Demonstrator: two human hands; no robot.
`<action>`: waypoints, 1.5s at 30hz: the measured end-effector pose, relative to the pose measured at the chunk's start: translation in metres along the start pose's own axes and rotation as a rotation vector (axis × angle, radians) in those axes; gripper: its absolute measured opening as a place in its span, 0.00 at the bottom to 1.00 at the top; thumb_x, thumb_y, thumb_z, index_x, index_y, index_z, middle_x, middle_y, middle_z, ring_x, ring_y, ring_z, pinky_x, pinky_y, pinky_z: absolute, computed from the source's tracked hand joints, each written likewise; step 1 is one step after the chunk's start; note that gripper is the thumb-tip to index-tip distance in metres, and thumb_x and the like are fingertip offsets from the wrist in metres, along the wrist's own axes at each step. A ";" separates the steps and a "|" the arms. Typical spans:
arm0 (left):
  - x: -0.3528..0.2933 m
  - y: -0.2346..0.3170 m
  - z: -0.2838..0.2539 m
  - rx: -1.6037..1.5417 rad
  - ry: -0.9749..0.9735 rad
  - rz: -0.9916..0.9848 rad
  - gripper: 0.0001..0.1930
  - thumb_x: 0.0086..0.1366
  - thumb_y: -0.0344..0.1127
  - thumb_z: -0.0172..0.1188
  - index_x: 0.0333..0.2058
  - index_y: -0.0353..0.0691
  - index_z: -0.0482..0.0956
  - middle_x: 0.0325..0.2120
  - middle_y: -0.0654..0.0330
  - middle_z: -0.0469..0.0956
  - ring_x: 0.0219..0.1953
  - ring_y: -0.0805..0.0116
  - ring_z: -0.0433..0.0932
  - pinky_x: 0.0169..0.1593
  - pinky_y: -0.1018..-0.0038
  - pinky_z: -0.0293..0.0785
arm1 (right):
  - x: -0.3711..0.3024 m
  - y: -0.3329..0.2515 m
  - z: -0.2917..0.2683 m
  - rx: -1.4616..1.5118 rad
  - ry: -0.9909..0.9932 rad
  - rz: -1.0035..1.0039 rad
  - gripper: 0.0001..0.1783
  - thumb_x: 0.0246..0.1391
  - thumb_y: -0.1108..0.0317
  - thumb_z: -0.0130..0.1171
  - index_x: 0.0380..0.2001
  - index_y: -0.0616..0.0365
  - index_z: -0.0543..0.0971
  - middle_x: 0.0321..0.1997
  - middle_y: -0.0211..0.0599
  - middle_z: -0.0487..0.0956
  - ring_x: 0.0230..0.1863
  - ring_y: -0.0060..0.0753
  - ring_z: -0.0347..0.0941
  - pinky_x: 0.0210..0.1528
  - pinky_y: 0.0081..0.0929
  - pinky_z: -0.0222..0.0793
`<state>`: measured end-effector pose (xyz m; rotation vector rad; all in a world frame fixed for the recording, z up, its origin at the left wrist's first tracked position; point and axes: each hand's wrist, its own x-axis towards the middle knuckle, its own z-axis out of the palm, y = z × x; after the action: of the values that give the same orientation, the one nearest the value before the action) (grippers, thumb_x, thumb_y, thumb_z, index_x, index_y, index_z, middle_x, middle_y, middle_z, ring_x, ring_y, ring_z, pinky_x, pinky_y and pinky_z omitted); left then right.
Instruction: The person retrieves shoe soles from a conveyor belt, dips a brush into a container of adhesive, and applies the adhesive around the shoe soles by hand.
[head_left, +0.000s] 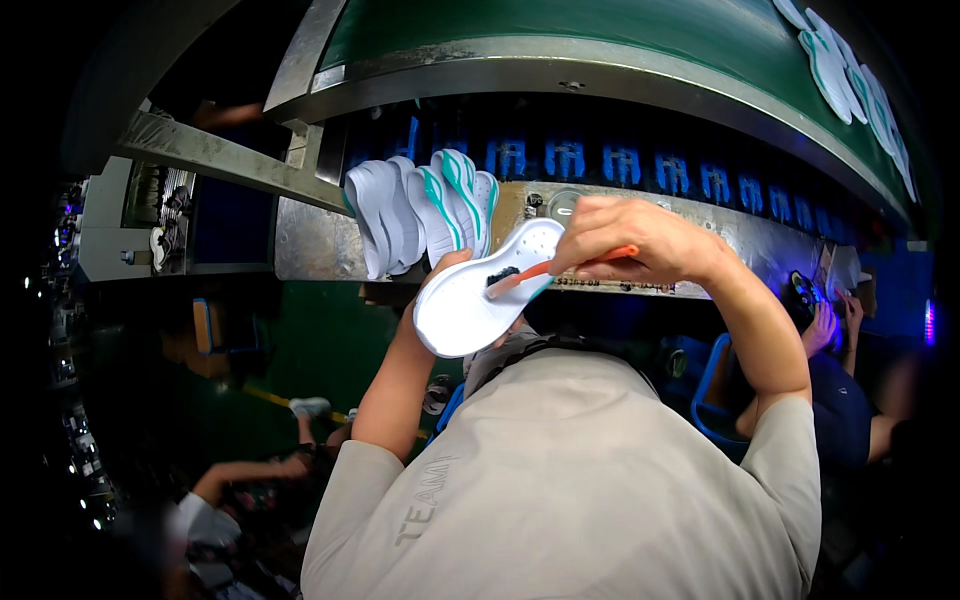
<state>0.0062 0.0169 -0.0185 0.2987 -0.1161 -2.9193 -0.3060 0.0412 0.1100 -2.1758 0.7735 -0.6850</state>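
Observation:
A white shoe sole (462, 312) lies tilted in front of my chest. My left hand (452, 263) grips it from its left edge and below; most of those fingers are hidden behind it. Closed around the orange handle of a brush (540, 268), my right hand (645, 238) is over the sole's right side. The dark bristles touch or hover just over the sole's inner face near its middle; which of the two I cannot tell. Just beyond my left hand, several white soles (372, 215), some with teal trim (440, 205), stand on edge in a row.
Behind the sole runs a metal bench (310, 240) holding a round container (566, 204). Above it is a green conveyor belt (600, 30) with more soles (828, 75) at far right. A co-worker's hands (822, 325) work at right; another person's arm (240, 472) shows lower left.

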 end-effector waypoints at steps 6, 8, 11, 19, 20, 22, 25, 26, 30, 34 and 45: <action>0.006 0.000 -0.024 -0.328 -0.197 -0.341 0.43 0.71 0.64 0.45 0.67 0.26 0.66 0.48 0.15 0.71 0.41 0.20 0.78 0.42 0.48 0.81 | 0.012 0.019 -0.016 0.016 -0.103 -0.012 0.12 0.63 0.65 0.65 0.47 0.56 0.87 0.43 0.34 0.87 0.42 0.38 0.79 0.55 0.35 0.72; 0.004 -0.005 -0.027 -0.372 -0.235 -0.355 0.43 0.71 0.64 0.46 0.68 0.28 0.65 0.51 0.15 0.69 0.44 0.21 0.78 0.42 0.48 0.81 | 0.005 0.028 -0.021 0.023 -0.062 0.061 0.12 0.65 0.61 0.64 0.44 0.55 0.88 0.41 0.33 0.88 0.42 0.37 0.79 0.53 0.34 0.73; -0.005 0.004 -0.044 -0.441 -0.293 -0.347 0.42 0.72 0.60 0.46 0.72 0.30 0.59 0.55 0.14 0.65 0.47 0.16 0.75 0.47 0.49 0.83 | -0.005 0.033 -0.033 0.004 -0.058 0.133 0.12 0.64 0.60 0.65 0.43 0.55 0.88 0.41 0.33 0.88 0.41 0.37 0.79 0.51 0.35 0.74; -0.002 0.019 -0.025 -0.270 -0.269 -0.172 0.43 0.73 0.58 0.45 0.72 0.25 0.56 0.56 0.16 0.66 0.48 0.17 0.77 0.41 0.52 0.87 | -0.042 0.046 -0.036 -0.069 0.043 0.352 0.13 0.64 0.60 0.64 0.46 0.53 0.89 0.42 0.35 0.88 0.45 0.37 0.79 0.52 0.36 0.76; -0.002 0.017 -0.024 -0.269 -0.268 -0.174 0.43 0.73 0.58 0.45 0.72 0.25 0.56 0.56 0.16 0.66 0.48 0.17 0.77 0.41 0.52 0.87 | -0.044 0.045 -0.034 -0.078 0.062 0.377 0.13 0.64 0.61 0.64 0.45 0.54 0.89 0.42 0.35 0.88 0.45 0.37 0.79 0.52 0.36 0.76; 0.004 0.010 0.000 -0.085 -0.016 0.010 0.42 0.72 0.60 0.46 0.69 0.26 0.62 0.48 0.22 0.75 0.43 0.31 0.84 0.39 0.55 0.88 | -0.049 0.047 -0.024 -0.063 0.102 0.401 0.13 0.65 0.61 0.64 0.45 0.55 0.89 0.41 0.36 0.88 0.45 0.36 0.79 0.53 0.35 0.76; 0.014 0.014 0.000 0.324 0.165 0.080 0.42 0.71 0.62 0.47 0.67 0.27 0.66 0.44 0.36 0.83 0.41 0.51 0.87 0.44 0.63 0.87 | -0.054 0.045 -0.006 0.145 0.193 0.511 0.13 0.67 0.63 0.62 0.45 0.59 0.88 0.41 0.40 0.87 0.44 0.33 0.81 0.51 0.32 0.77; 0.020 0.014 0.001 0.462 0.199 0.112 0.42 0.71 0.63 0.47 0.66 0.27 0.66 0.45 0.40 0.83 0.42 0.54 0.87 0.46 0.65 0.87 | -0.056 0.046 -0.003 0.145 0.200 0.510 0.13 0.67 0.63 0.62 0.45 0.59 0.88 0.41 0.40 0.87 0.44 0.33 0.81 0.51 0.32 0.77; 0.037 0.006 0.011 0.637 0.261 0.184 0.40 0.74 0.61 0.42 0.66 0.27 0.66 0.45 0.42 0.84 0.45 0.57 0.87 0.48 0.65 0.86 | -0.076 0.049 0.000 0.298 0.386 0.598 0.13 0.70 0.68 0.56 0.46 0.62 0.87 0.44 0.39 0.87 0.47 0.30 0.83 0.54 0.30 0.76; 0.039 0.000 0.012 0.476 0.233 0.063 0.40 0.76 0.61 0.39 0.68 0.27 0.65 0.51 0.38 0.82 0.48 0.52 0.87 0.53 0.62 0.84 | -0.131 0.046 0.010 0.434 0.996 0.403 0.15 0.73 0.69 0.52 0.49 0.67 0.84 0.46 0.41 0.86 0.48 0.31 0.82 0.56 0.30 0.76; 0.221 0.158 0.166 0.312 -0.150 0.645 0.40 0.78 0.60 0.37 0.71 0.26 0.55 0.61 0.24 0.68 0.58 0.31 0.77 0.58 0.49 0.81 | -0.172 0.034 0.087 0.622 1.391 0.379 0.17 0.75 0.62 0.51 0.53 0.66 0.80 0.42 0.36 0.82 0.41 0.25 0.74 0.50 0.26 0.71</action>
<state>-0.2093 -0.1747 0.1167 0.0642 -0.5773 -2.2694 -0.3757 0.1807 -0.0087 -0.7236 1.3128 -1.9156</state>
